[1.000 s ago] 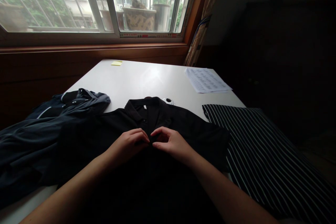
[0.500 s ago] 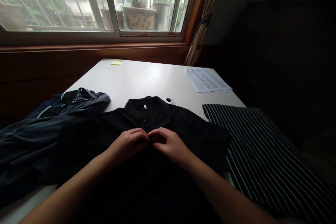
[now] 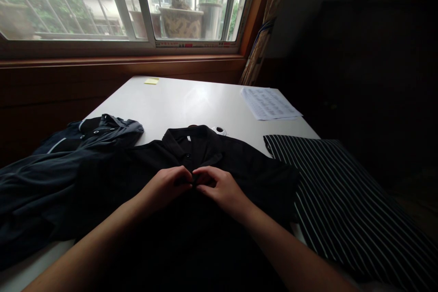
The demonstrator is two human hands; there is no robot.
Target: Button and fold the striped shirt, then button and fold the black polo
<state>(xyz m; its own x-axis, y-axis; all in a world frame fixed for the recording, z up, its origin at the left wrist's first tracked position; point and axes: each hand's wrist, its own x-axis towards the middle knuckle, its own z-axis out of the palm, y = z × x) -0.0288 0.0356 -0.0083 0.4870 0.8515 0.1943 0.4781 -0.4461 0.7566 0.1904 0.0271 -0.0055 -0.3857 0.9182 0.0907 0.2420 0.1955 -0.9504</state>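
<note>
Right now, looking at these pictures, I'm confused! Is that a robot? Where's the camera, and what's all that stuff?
No robot here! A person's bare left hand and right hand are working. Every picture comes from one camera worn on that person's head, looking forward and down. On the white table lie a black shirt, blue-grey clothing to the left, striped cloth to the right, and farther back, printed papers and a yellow note. Both hands' fingertips meet at the black shirt's front, below its collar. It's too dark to see exactly what they grip.
</note>
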